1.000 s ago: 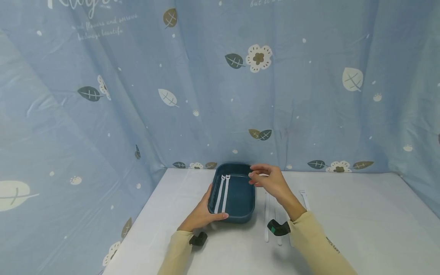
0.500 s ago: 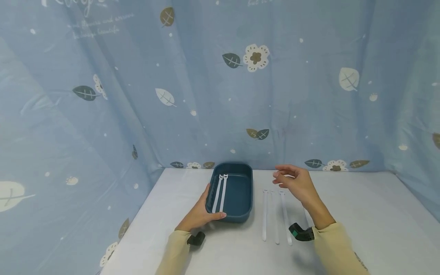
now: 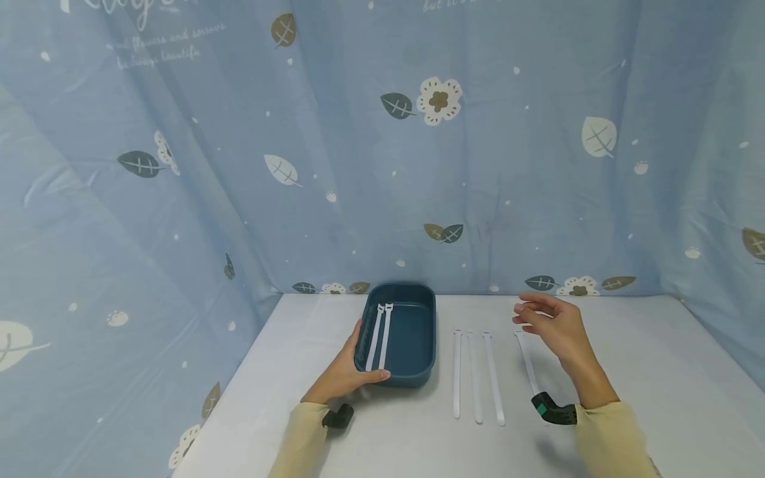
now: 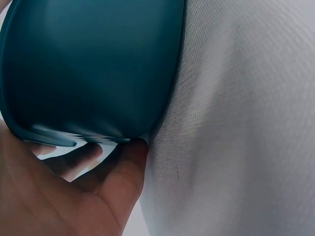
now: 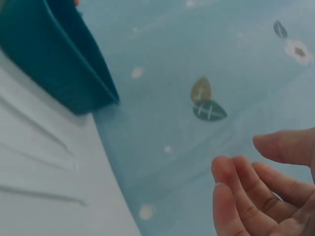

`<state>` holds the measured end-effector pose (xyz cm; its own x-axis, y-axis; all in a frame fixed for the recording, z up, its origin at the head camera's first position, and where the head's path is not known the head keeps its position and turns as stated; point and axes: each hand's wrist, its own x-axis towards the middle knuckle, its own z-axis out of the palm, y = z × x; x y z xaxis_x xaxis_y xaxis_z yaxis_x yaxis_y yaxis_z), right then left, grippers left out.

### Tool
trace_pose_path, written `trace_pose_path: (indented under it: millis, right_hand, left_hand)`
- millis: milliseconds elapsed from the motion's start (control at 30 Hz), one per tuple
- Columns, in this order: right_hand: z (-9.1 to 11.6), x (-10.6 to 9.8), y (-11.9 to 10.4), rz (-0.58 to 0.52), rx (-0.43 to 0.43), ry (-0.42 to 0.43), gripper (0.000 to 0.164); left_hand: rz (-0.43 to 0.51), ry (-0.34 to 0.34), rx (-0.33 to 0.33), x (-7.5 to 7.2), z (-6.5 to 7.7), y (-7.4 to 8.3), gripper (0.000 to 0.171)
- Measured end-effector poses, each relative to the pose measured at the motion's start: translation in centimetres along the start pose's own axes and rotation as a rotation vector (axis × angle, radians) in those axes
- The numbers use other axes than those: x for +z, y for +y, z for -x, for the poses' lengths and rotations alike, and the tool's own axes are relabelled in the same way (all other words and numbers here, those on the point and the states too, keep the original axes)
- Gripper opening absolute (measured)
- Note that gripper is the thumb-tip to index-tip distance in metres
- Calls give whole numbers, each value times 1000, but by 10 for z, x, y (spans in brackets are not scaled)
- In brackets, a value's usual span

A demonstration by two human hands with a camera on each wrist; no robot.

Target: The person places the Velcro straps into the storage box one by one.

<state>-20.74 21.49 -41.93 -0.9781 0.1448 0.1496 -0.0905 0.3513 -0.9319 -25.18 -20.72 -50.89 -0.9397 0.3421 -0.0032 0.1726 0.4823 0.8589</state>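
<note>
In the head view my left hand [image 3: 345,376] grips the near left side of a dark teal rectangular tray [image 3: 414,342], thumb over the rim. Two white cable ties [image 3: 385,337] with slotted heads lie side by side within it, along its left side. My right hand [image 3: 558,326] is raised over the table on the right, fingers loosely bent, with nothing between thumb and fingertips. Just below that hand lies one white cable tie [image 3: 526,362], partly covered by the wrist camera. The left wrist view shows fingers under the tray wall [image 4: 98,64].
Three more white cable ties [image 3: 474,378] lie roughly parallel on the white tabletop [image 3: 418,431], between the tray and my right hand. A blue patterned curtain [image 3: 358,219] hangs along the back and left of the table.
My right hand has moved from over the tray's right rim to the right, past three cable ties, to above the rightmost one. The left hand stays on the tray.
</note>
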Motion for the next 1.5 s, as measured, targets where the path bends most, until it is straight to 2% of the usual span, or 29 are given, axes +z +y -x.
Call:
trace_pose_path:
  millis: [400,567,800,1100,1500]
  right_hand:
    - [0,-12,22,45,97,70,50]
    - [-1,-12,29,60,123,90,48]
    - [-2,-13,45,88,178,103,50]
    - [-1,-17,63,106,251,67,52]
    - [-3,-16,75,124,264,4,54]
  left_hand:
    - [-15,1,-7,0,-2,-4,129]
    - [-28,9,-22,0,-1,-4,127]
    - [-20,10,-9,0,0,-2,127]
    - [-24,7,-22,0,1,1,126]
    - [-32,12,-15,0,-2,-3,128]
